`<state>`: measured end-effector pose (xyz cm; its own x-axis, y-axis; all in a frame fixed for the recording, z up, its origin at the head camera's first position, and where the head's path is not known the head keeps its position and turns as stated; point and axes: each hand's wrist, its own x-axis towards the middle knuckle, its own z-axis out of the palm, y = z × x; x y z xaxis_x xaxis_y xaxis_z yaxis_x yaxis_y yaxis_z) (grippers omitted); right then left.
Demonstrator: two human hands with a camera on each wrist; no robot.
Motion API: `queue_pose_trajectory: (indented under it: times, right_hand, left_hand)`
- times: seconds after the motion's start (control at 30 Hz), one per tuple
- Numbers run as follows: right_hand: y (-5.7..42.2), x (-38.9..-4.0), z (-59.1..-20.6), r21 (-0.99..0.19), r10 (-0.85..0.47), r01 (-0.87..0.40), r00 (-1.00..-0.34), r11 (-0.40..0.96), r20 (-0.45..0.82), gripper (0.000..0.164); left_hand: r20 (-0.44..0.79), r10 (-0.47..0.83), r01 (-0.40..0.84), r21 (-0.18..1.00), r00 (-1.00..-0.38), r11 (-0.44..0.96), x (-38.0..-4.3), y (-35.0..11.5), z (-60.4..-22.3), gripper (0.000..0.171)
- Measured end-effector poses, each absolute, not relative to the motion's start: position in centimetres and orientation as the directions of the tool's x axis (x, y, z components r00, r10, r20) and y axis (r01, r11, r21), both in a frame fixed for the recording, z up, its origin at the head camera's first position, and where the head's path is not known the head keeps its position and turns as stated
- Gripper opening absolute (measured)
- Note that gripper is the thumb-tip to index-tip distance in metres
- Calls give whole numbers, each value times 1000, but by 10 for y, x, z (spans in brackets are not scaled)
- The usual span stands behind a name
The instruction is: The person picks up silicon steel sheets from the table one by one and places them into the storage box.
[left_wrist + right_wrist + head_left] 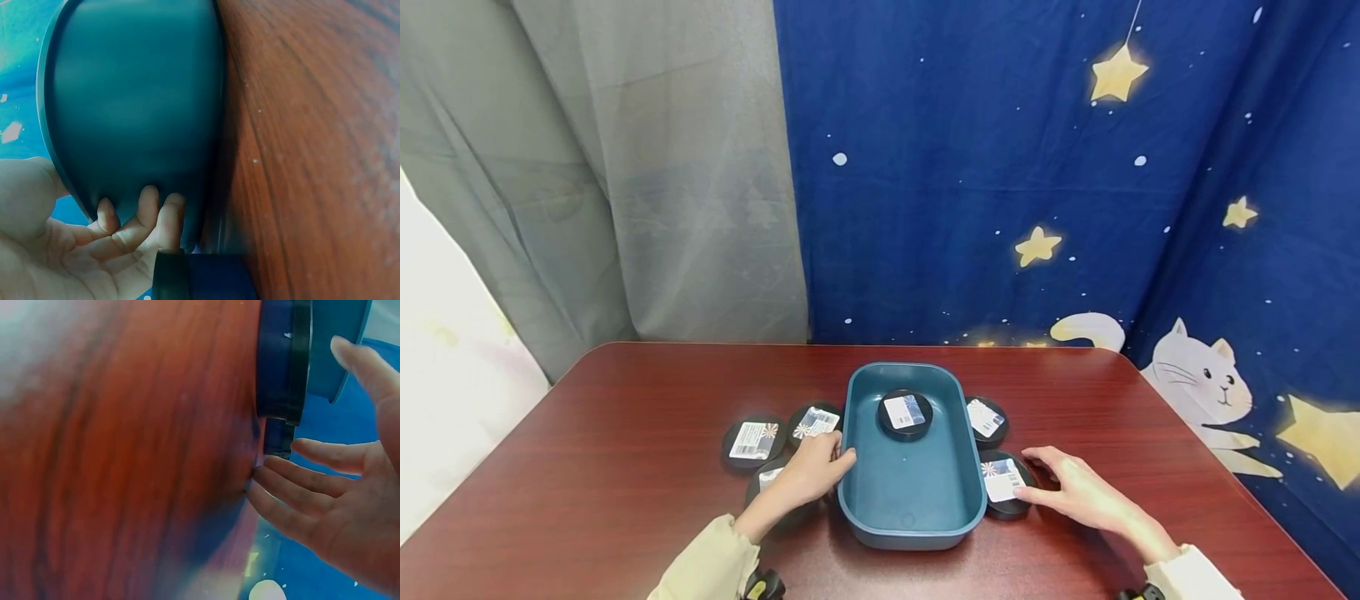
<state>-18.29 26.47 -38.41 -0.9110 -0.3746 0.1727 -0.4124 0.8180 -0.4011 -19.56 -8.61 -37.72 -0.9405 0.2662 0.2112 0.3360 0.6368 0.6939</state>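
A blue rectangular plastic bin (908, 492) stands on the table, one round black container (905, 415) with a white label lying inside it. My left hand (808, 473) grips the bin's left side, thumb at the rim and fingers against the outer wall (137, 94). Beside the bin on the right lies another labelled round black container (1003, 486). Around its right edge is my right hand (1082, 492), fingers spread and the thumb over its rim. Whether the thumb touches it I cannot tell. In the right wrist view, that container (284, 362) stands between the thumb and fingers.
Left of the bin lie three more round black containers, one at the far left (754, 442), one against the bin (815, 422), and one partly under my left wrist (769, 477). Another (986, 419) sits behind the right one. The reddish-brown table (647, 467) ends at curtains.
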Motion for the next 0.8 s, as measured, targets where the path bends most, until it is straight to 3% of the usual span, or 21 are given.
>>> queue_pose_trajectory:
  times: [0.5, 0.8]
  right_hand:
    - [260, -182, -389, -403, -503, -502, -857, 765, 112, 100]
    - [254, -185, -389, -427, -516, -483, -856, 765, 44, 99]
  left_hand:
    - [195, 278, 332, 697, -941, 635, -196, -87, -379, 21]
    - [185, 279, 325, 702, -942, 634, -196, -87, -378, 21]
